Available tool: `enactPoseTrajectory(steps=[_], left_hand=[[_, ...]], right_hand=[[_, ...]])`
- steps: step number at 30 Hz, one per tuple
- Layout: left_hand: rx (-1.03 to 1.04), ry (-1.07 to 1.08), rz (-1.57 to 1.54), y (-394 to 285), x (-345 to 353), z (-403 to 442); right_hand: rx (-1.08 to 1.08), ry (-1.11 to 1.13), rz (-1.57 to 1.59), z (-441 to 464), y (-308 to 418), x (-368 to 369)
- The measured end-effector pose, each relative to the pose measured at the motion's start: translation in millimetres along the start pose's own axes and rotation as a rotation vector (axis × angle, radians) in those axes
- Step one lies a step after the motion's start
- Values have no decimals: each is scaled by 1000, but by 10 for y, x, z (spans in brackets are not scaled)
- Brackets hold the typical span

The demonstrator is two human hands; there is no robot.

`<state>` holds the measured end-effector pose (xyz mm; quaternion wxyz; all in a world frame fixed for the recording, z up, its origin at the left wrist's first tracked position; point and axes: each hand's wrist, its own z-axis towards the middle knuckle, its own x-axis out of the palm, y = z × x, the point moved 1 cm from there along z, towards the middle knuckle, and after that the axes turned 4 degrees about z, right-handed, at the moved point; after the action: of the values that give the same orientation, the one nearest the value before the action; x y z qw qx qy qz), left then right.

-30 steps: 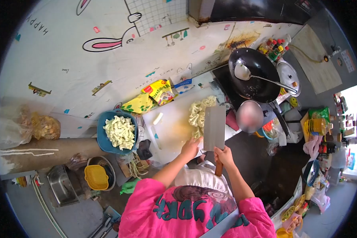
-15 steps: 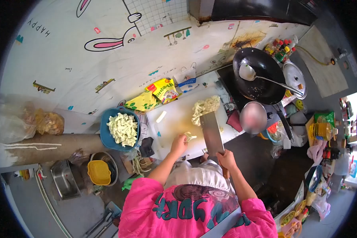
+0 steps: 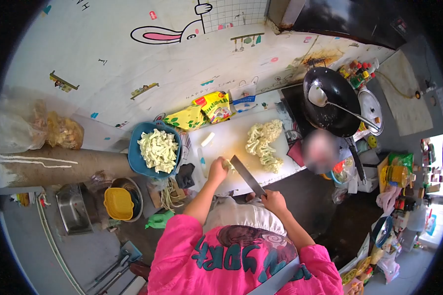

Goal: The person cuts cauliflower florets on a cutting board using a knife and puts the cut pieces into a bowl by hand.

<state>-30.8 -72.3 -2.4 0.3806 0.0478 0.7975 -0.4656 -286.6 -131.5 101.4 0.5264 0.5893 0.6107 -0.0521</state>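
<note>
My right hand (image 3: 273,202) is closed round the handle of a cleaver (image 3: 247,175), whose blade stands nearly edge-down over the front of the white cutting board (image 3: 221,150). Just left of the blade, my left hand (image 3: 218,170) pinches a small cauliflower piece (image 3: 230,166), mostly hidden by the fingers. On the board's right side lie several larger cauliflower pieces (image 3: 263,142). A pale stalk piece (image 3: 207,138) rests near the back left of the board. Cut florets (image 3: 157,150) fill a blue basin (image 3: 134,161) to the left.
Yellow food packets (image 3: 214,106) lean against the wall behind the board. At right, a black wok (image 3: 332,118) holds a metal spatula (image 3: 318,97) on the stove. A yellow basket (image 3: 118,203) and a metal sink (image 3: 74,209) are at lower left.
The cleaver has moved left, away from the large cauliflower pieces and up to my left hand, and its blade has turned from flat to nearly on edge. The view has shifted slightly.
</note>
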Motion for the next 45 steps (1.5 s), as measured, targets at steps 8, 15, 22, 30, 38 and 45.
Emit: enactPoseTrajectory(steps=[8,15,22,30,38,45], left_hand=[[78,-115,84,-1,32,83],[2,-46,64,-63,-12,88],[78,-133,49,27,35,89],[96,-124,103,202,55,22],[144,-111,75,307,-58,-119],[171,-163,42,295,30,-121]], right_hand=[[10,23,-84,-20,9,-19],[68,62,-121,40,-20,58],[109,119,-148,98,-109,175],[196,163,-123,185,-155,283],[187,182,31,159,-188,270],[149,63,81,23,43,110]])
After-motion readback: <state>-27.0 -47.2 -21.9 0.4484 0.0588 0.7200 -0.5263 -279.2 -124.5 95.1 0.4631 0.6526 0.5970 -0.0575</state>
